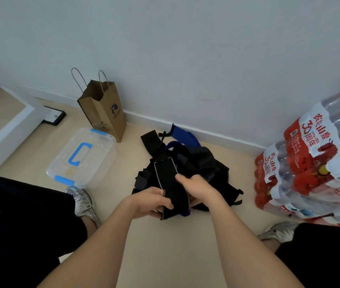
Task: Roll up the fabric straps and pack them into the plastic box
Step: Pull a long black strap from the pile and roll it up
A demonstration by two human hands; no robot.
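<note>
A wide black fabric strap (168, 179) with a pale edge runs from my hands up toward the pile. My left hand (154, 201) grips its near end, fingers curled round it. My right hand (198, 189) holds the strap's right side, thumb on top. Behind lies a heap of black straps (204, 163) with blue ones (183, 136) at the back by the wall. The clear plastic box (61, 163), with its lid on and blue handle and clips, stands on the floor to the left, apart from my hands.
A brown paper bag (104, 109) stands by the wall behind the box. Shrink-wrapped packs of water bottles (314, 161) are stacked at the right. A white furniture edge (9, 129) is at the left. My knees and grey shoes (83, 200) flank the beige floor.
</note>
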